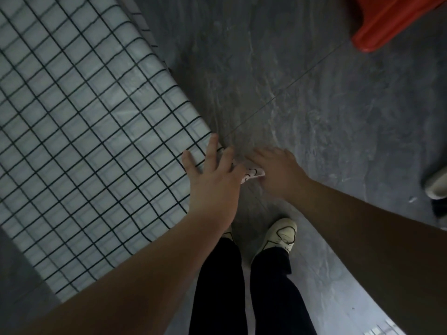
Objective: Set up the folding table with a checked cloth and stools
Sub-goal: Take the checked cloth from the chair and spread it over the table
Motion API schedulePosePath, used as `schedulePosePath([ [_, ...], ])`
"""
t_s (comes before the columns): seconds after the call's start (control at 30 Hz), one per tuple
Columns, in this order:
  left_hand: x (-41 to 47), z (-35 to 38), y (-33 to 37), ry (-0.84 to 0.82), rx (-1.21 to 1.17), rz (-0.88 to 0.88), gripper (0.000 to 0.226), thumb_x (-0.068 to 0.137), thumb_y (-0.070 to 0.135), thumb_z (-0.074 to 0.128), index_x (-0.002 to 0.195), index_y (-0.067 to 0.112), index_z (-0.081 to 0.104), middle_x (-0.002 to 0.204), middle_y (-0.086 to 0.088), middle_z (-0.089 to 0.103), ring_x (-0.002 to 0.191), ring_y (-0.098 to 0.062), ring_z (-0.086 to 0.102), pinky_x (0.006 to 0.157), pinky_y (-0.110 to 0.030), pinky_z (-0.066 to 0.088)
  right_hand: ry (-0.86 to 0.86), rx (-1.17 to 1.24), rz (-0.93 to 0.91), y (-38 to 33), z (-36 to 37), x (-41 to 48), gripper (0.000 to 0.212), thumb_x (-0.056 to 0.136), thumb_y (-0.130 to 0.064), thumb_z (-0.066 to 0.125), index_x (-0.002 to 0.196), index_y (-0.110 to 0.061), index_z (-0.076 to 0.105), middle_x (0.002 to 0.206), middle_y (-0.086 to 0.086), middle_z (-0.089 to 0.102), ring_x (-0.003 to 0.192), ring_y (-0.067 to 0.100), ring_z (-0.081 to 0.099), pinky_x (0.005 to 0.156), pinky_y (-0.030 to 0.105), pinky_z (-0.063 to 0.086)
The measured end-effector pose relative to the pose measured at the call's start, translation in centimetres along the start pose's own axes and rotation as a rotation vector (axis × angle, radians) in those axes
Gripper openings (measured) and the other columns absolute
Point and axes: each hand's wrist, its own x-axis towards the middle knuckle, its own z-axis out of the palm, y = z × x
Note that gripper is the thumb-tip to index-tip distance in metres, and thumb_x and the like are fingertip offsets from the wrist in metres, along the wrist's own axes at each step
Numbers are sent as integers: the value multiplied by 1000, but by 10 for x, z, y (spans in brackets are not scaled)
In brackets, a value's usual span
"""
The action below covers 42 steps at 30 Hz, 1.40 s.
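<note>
Checked cloth [84, 117] lies spread over the folding table, which is hidden beneath it, white with a thin dark grid, its near corner reaching the edge where both hands meet. The left hand [212, 184] lies flat on that corner, fingers straight and fanned wide, pressing the fabric down onto the top. The right hand [278, 172] sits just beside it, off the table edge, and seems to pinch the small tongue of cloth that hangs over the corner (the picture is blurred there, so the grip itself is a reading, not a certainty). I judge the fabric to be light, soft and limp: it drapes over the rounded edge with no stiffness, so it will slide on a smooth top and wrinkle if dragged from one point. The best hold is at the hem or a corner, pinched between thumb and fingers, with the other palm flat to anchor it while the slack is drawn out. An orange stool [391, 22] stands well apart on the grey floor [314, 105], not yet at the table, so the seating looks undone. The person's pale shoes [280, 234] stand close to the corner.
</note>
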Motion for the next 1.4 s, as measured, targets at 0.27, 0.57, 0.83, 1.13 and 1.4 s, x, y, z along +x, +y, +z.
schedulePosePath([
  [0.27, -1, 5, -2, 66, -33, -20, 47, 94, 30, 59, 137, 23, 41, 158, 0, 28, 152, -33, -9, 107, -78, 5, 82, 271, -153, -31, -8, -3, 20, 88, -22, 58, 106, -28, 62, 104, -4, 67, 99, 20, 62, 90, 42, 46],
  [0.57, -1, 4, 1, 82, -30, -31, 59, 96, 33, 54, 147, 23, 26, 163, 0, 20, 152, -31, -11, 108, -77, 6, 11, 107, -74, -35, -14, -3, 22, 91, -25, 55, 106, -29, 70, 93, 4, 71, 85, 25, 66, 71, 34, 50],
  [0.83, -5, -13, 8, -2, -7, -7, 74, 92, 35, 59, 153, 23, 17, 166, -8, -2, 150, -35, -20, 107, -78, -2, 177, 61, 6, -30, -32, -34, 57, 87, -24, 59, 142, -20, 44, 137, 5, 54, 126, 28, 48, 106, 47, 39],
  [1.13, -60, -20, 5, 64, -247, -246, 76, 99, 44, 42, 158, 24, -1, 167, -5, -5, 152, -28, -11, 120, -60, -3, 261, -72, -121, -85, -71, -85, 63, 95, -39, 44, 153, -23, 24, 157, 4, 31, 143, 27, 28, 113, 50, 32],
  [1.4, -178, -6, -39, 92, -359, -483, 69, 101, 43, 37, 159, 25, 4, 167, -4, 3, 153, -27, -4, 121, -56, 2, 212, -208, -309, -174, -57, -114, 61, 98, -36, 45, 154, -19, 29, 161, 8, 26, 149, 29, 19, 117, 52, 26],
])
